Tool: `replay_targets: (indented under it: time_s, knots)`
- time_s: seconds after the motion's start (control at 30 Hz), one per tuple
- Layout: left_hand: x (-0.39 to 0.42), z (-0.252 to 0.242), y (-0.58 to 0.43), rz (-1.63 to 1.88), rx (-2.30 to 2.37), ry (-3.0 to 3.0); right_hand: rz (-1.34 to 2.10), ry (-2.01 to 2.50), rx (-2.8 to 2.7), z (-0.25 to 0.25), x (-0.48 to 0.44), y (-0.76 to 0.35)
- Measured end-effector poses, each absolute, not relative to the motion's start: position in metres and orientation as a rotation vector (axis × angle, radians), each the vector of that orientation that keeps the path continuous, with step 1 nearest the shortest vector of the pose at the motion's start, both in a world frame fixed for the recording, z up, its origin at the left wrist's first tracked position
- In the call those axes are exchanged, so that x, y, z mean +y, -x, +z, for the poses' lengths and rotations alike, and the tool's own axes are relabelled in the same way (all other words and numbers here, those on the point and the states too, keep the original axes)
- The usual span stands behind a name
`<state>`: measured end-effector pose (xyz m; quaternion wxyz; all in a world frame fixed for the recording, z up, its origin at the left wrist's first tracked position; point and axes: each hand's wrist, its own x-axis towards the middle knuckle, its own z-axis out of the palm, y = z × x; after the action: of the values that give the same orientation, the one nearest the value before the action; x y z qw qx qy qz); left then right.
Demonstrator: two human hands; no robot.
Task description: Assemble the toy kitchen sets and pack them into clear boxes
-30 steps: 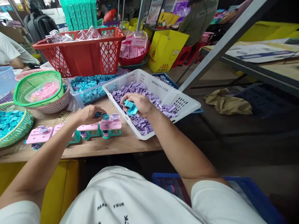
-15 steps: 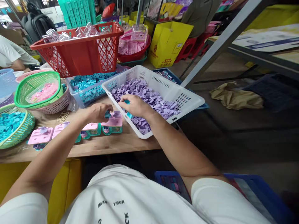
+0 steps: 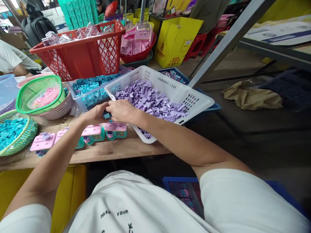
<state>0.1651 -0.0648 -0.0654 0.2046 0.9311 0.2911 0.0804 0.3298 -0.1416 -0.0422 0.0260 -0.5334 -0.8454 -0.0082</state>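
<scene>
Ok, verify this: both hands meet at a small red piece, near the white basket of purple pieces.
Wrong colour: the head view shows the small piece at the left hand and right hand is blue, not red. They do meet near the white basket of purple pieces.

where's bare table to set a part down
The wooden tabletop is bare along its front edge, before the pink-topped toys, and between the light-green basket and gold-coloured frame. It is crowded behind, where red basket, blue-piece bin and white basket stand close, and around the left hand and right hand.
</scene>
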Motion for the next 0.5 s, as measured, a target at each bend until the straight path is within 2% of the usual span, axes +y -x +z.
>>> replay_targets:
  time_s: [0.2,0.5]
  knots:
    - [-0.065,-0.070,-0.154,0.188,0.782,-2.536,0.114,1.778,-2.560,-0.043,-0.140,-0.340]
    - [-0.057,-0.066,-0.161,-0.058,0.794,-2.828,0.163,1.859,-2.510,-0.041,-0.140,-0.345]
